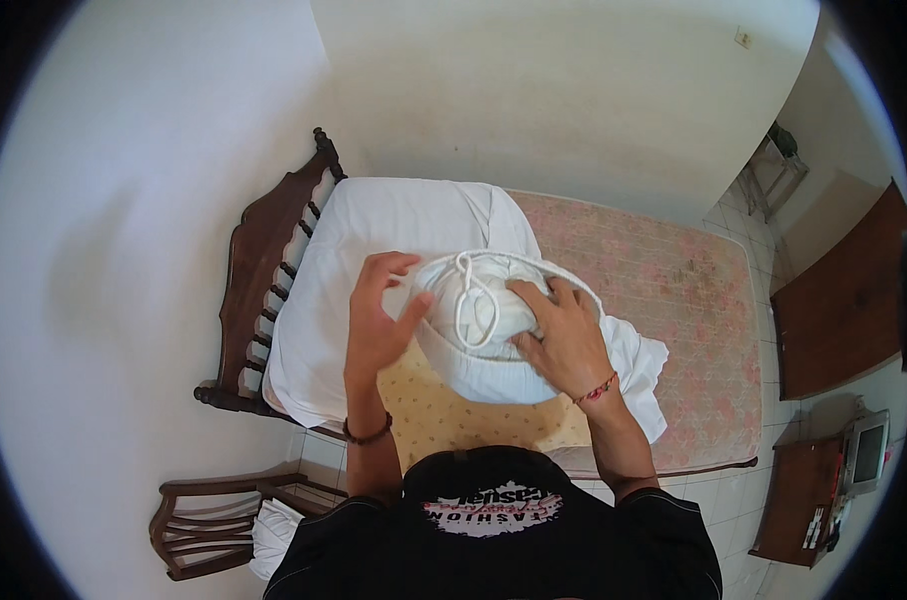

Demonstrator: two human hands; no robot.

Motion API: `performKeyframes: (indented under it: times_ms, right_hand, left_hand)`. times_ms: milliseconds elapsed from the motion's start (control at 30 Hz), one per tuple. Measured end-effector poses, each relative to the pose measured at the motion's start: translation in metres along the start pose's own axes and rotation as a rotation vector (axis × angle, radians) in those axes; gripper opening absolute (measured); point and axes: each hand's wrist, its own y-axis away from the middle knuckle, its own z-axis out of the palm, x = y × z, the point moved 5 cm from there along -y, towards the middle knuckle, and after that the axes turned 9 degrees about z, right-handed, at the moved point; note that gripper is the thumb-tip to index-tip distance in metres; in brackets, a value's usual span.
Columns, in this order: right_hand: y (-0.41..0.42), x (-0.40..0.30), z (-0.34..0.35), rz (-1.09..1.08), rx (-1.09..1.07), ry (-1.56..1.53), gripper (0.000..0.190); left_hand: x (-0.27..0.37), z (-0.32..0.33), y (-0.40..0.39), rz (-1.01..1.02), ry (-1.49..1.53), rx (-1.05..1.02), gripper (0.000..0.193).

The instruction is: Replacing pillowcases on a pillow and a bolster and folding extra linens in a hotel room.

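Note:
In front of me is a round white drawstring bag (pixel 491 382) with folded white cloth (pixel 453 319) packed inside. Its white cord (pixel 459 300) hangs in a loop across the opening. My left hand (pixel 382 315) is at the left side of the rim, fingers apart; whether its thumb touches the bag is hard to tell. At the opening's right side, my right hand (pixel 562 330) has its fingers curled into the packed cloth, with some fingertips hidden. A yellow patterned cloth (pixel 431 420) lies below the bag, and loose white fabric (pixel 633 375) spreads to its right.
A white sheet (pixel 416 214) covers the mattress (pixel 671 322) near the dark wooden headboard (pixel 266 232). Lower left is a wooden chair (pixel 206 525) bearing white cloth (pixel 273 536). Wooden furniture (pixel 798 495) with a small television (pixel 867 454) stands at right, beyond the tiled floor.

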Motion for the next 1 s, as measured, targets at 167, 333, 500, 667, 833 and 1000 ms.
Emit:
performKeyframes:
  times_ms: [167, 333, 500, 667, 833, 1000]
  right_hand:
    - [-0.026, 0.001, -0.005, -0.092, 0.149, -0.014, 0.042]
    - [-0.052, 0.011, -0.026, -0.103, 0.265, -0.123, 0.029]
    - [-0.041, 0.007, -0.041, -0.119, 0.423, -0.175, 0.024]
    - [-0.022, 0.002, -0.051, -0.148, 0.405, -0.287, 0.023]
    - [0.007, -0.008, -0.051, -0.407, 0.365, -0.323, 0.031]
    - [0.023, -0.024, -0.046, -0.463, 0.26, -0.2, 0.04]
  left_hand:
    - [0.066, 0.049, 0.027, 0.443, -0.177, -0.249, 0.022]
    - [0.039, 0.086, 0.076, 0.463, -0.353, -0.184, 0.02]
    - [0.008, 0.09, 0.09, 0.329, -0.29, -0.079, 0.016]
    - [0.006, 0.046, 0.051, 0.179, -0.319, 0.157, 0.016]
    - [0.005, 0.021, -0.005, -0.09, -0.091, 0.109, 0.019]
    - [-0.066, 0.032, -0.017, -0.087, -0.115, -0.186, 0.022]
